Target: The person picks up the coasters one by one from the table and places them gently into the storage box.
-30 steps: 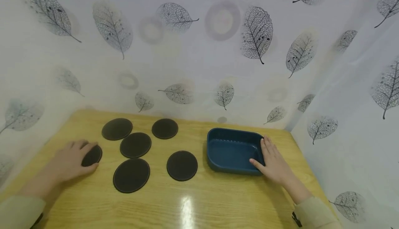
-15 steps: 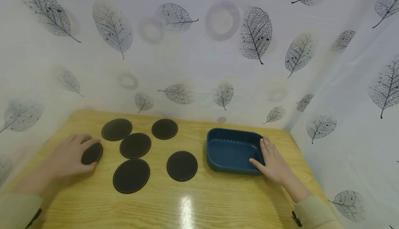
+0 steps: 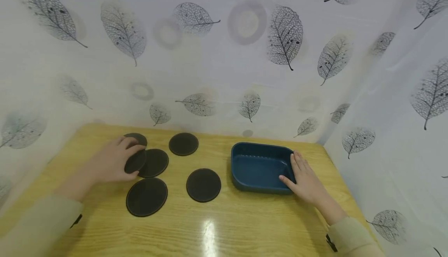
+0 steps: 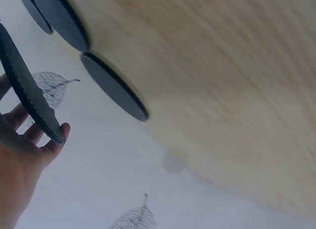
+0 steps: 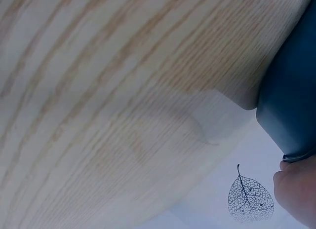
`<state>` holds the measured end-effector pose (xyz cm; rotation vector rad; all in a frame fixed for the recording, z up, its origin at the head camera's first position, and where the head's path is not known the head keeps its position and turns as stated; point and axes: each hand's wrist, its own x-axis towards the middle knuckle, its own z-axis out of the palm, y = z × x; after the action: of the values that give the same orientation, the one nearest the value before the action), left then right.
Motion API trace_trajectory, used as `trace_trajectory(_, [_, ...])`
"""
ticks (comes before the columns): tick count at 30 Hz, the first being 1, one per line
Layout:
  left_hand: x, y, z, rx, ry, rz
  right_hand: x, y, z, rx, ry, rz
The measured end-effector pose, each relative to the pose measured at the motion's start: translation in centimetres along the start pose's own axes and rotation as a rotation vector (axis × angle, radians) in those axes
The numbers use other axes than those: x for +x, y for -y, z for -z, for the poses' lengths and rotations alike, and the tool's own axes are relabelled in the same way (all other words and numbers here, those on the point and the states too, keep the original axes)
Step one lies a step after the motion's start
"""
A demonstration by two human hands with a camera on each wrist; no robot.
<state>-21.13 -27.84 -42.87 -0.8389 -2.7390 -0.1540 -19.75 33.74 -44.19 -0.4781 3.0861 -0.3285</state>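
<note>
My left hand [image 3: 113,160] holds a round dark coaster [image 3: 135,162] by its edge, between thumb and fingers. In the left wrist view this coaster [image 4: 24,86] stands tilted above the table, its stitched rim showing. In the head view it overlaps two other coasters, a far one [image 3: 138,138] and a middle one [image 3: 156,163]. Over on the right, my right hand [image 3: 307,180] rests on the right end of a blue rectangular dish [image 3: 262,190], fingers extended over the rim and thumb by the front corner. Just fingertips [image 5: 296,189] show at the dish's rim in the right wrist view.
Three more dark coasters lie flat: one near the front [image 3: 147,197], one at the back [image 3: 183,144] and one left of the dish [image 3: 203,185]. The wooden table [image 3: 168,233] meets a leaf-patterned curtain [image 3: 210,62] behind and at the sides.
My left hand has lifted the coaster from the left side and carried it right, over the neighbouring coasters. The right hand and the dish have stayed in place.
</note>
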Motion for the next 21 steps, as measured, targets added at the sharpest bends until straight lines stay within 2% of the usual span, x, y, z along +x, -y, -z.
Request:
trace_trajectory(6, [3.1, -2.4, 0.0, -0.021, 0.011, -0.046, 0.1, -0.1, -0.2, -0.003, -0.006, 0.003])
trace_trajectory(15, [7.4, -5.6, -1.6, -0.069, 0.046, -0.089, 0.0, -0.3, -0.6, 0.024, -0.062, 0.031])
trace_trajectory(21, [10.1, -8.1, -1.9, -0.09, 0.067, -0.142, -0.1, 0.1, 0.0, -0.003, -0.023, 0.008])
